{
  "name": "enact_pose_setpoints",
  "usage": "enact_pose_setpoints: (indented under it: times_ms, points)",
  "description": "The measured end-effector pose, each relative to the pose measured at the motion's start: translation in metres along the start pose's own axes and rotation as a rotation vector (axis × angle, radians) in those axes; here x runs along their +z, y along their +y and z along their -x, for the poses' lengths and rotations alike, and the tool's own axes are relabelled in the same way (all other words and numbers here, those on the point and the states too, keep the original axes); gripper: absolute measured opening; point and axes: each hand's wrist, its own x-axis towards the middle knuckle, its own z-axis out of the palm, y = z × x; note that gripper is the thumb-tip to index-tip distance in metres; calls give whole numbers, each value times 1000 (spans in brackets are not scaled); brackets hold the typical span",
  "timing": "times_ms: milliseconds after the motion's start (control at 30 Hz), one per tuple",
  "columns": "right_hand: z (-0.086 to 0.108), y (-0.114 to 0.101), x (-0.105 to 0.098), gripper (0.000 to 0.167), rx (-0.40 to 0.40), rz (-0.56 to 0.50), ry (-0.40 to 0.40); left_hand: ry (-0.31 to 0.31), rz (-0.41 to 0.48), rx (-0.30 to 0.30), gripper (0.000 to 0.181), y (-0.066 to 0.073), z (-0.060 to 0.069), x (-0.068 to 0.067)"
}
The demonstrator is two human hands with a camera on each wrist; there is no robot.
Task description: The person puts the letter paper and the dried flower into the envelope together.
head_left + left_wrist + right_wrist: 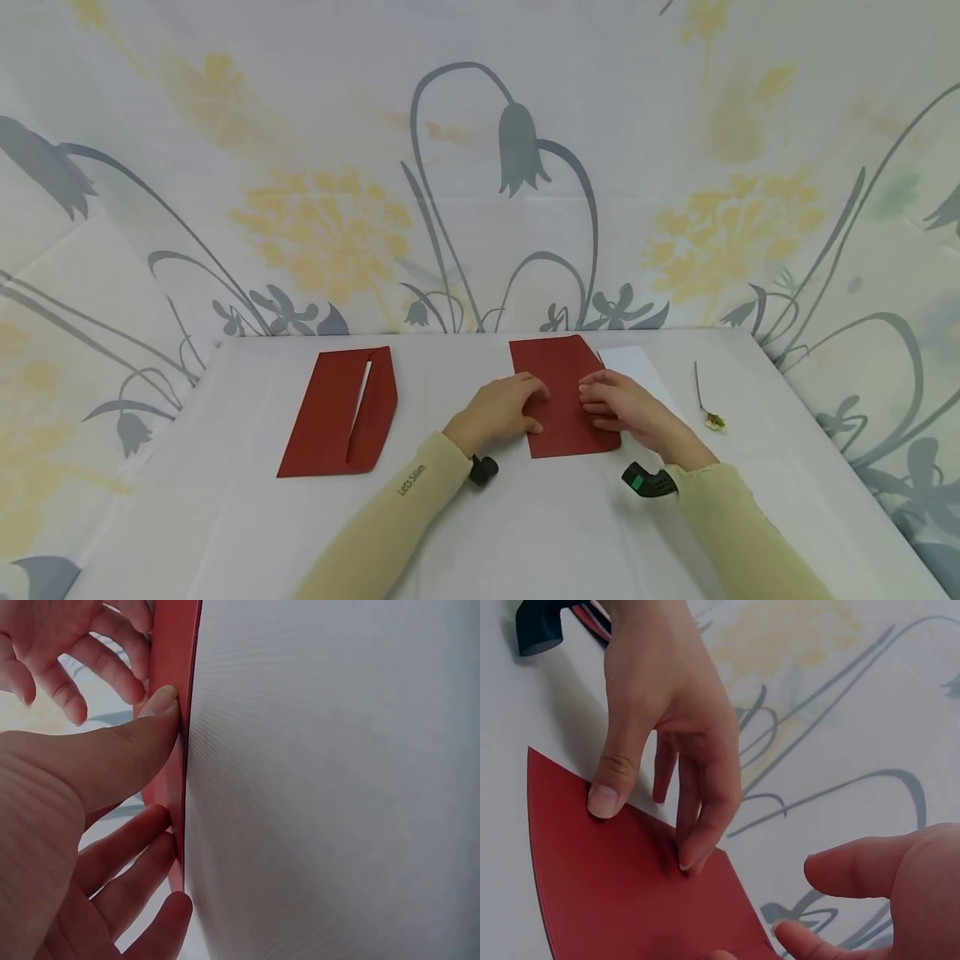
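Head view: your red envelope (561,407) lies on the table (480,533), long axis running away from you, tapered side rightward. The second envelope (321,417) seems filled; white sheet (636,365) and flower (715,422) seem unused. Left wrist: your left hand (94,772) touches the edge, digits apart. Right wrist: your right hand (930,889) has its digits spread.

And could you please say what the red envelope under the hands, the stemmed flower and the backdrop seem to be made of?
The red envelope looks like matte paper or thin card, flat with crisp edges. The stemmed flower, with a thin stalk and pale head, may be dried or imitation, its finish too small to judge. The backdrop seems matte printed cloth, given its faint creases.
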Motion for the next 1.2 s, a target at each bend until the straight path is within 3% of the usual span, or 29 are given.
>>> enact_pose_setpoints:
  times_ms: [367, 800, 1200]
  points:
    - [-2, 8, -6, 50, 1, -103, -24, -4, 22, 9, 47, -1, 2, -2]
    - [-2, 13, -1, 49, -72, -36, 21, -20, 45, 33, 57, -3, 0, -5]
    - [-5, 22, -8, 55, -69, -76, -33, -109, 86, 72, 70, -6, -14, -9]
